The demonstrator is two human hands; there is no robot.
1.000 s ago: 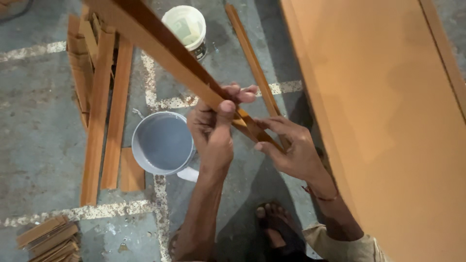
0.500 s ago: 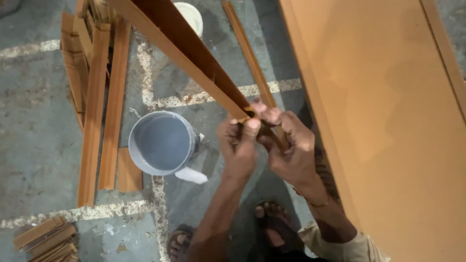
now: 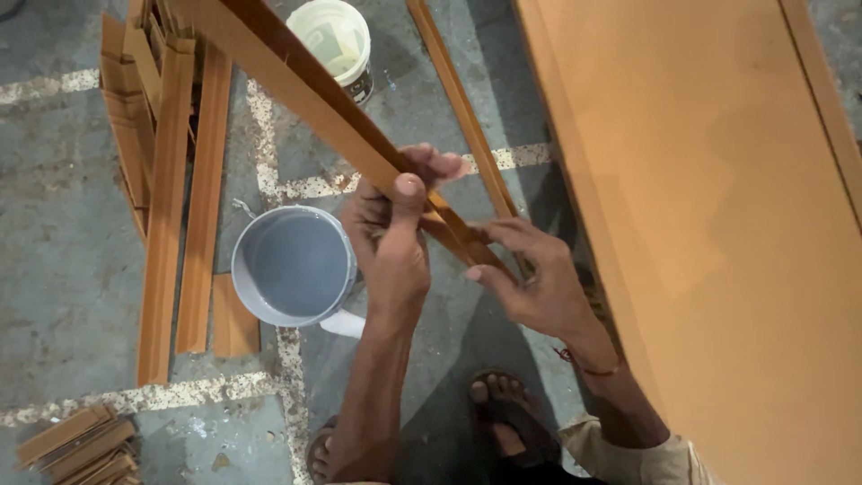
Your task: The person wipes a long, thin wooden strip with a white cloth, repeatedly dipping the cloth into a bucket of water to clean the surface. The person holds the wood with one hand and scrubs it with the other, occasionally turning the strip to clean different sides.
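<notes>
A long brown wooden strip (image 3: 296, 76) runs from the top left down to my hands at the middle. My left hand (image 3: 391, 247) grips it from below, thumb pressed on its upper face. My right hand (image 3: 530, 283) is at the strip's lower end, fingers bent against its edge; whether it grips the strip or only touches it is unclear. My sandalled feet (image 3: 503, 418) stand on the concrete floor below the hands.
A grey bucket (image 3: 292, 265) of pale liquid stands left of my hands, and a white tub (image 3: 337, 40) sits at the top. Wooden strips (image 3: 171, 180) lie stacked at left, one strip (image 3: 458, 103) lies near centre. A large orange board (image 3: 718, 207) fills the right.
My hands, close together half a second ago, have drawn apart: the left shifted up along the strip, the right slid to its lower end.
</notes>
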